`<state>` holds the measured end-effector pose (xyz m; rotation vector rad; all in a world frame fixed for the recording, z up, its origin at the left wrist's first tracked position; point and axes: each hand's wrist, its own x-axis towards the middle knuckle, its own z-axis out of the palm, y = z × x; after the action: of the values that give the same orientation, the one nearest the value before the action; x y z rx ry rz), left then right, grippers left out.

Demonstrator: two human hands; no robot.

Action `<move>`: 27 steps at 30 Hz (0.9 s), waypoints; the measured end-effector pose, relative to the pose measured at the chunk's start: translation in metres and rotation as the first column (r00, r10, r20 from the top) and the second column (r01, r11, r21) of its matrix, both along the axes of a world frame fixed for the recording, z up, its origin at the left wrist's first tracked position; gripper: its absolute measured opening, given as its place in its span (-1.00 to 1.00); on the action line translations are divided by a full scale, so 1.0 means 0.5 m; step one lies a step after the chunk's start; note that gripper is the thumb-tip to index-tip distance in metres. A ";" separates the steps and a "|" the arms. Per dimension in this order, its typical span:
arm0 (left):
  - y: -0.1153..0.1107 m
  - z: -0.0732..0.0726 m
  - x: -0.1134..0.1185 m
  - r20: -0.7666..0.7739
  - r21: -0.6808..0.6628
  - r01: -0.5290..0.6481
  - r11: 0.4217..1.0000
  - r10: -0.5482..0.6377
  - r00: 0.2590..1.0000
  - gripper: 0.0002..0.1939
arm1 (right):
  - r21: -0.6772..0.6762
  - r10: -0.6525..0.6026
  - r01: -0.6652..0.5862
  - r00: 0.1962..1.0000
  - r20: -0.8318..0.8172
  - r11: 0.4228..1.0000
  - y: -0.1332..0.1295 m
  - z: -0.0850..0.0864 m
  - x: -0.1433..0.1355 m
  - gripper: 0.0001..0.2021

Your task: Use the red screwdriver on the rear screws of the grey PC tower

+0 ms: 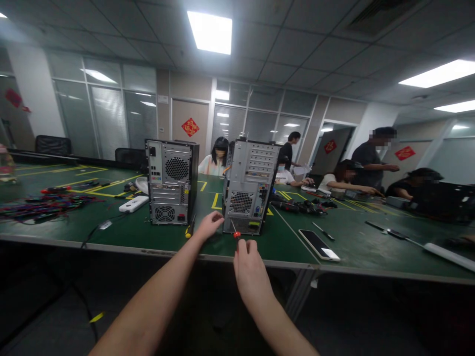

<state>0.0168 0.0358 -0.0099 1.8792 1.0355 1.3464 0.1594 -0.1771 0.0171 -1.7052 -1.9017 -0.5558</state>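
Two computer cases stand upright with their rear panels facing me. My right hand (248, 262) is closed round the red handle of a screwdriver (236, 234). Its thin shaft points up at the lower rear panel of the right computer case (241, 198); whether the tip touches a screw is too small to tell. My left hand (210, 225) is at that case's lower left edge, its bent fingers closed against the edge and partly hiding one another. The left computer case (170, 183) stands apart from both hands. A yellow-and-black screwdriver (190, 228) lies between the two cases, beside my left wrist.
A phone (319, 245) and a small dark screwdriver (323, 231) lie to the right. Bundled black cables (300, 203) sit behind them. Coloured wires (44, 205) and a white power strip (133, 204) lie left. Several people are around the table's far side. The green table's (274, 247) front edge is close.
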 end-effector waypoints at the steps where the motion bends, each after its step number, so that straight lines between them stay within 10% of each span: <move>1: -0.002 0.002 0.000 -0.006 0.004 0.016 1.000 -0.016 1.000 -0.82 | -0.021 -0.024 0.026 0.996 0.083 0.999 0.003 0.005 0.000 -0.67; 14: -0.004 0.000 0.004 -0.062 0.049 0.133 0.990 -0.129 0.990 -0.74 | -0.227 0.074 0.023 0.910 0.409 0.974 0.023 0.110 0.002 -0.73; 27: 0.000 -0.005 0.003 -0.054 0.042 0.140 0.989 -0.138 0.989 -0.66 | -0.197 -0.085 0.117 0.983 0.160 0.973 0.021 0.072 -0.008 -0.79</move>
<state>0.0183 0.0357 -0.0123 1.9903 0.8875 1.2574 0.1556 -0.1668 0.0532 -1.9502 -2.0477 -0.5564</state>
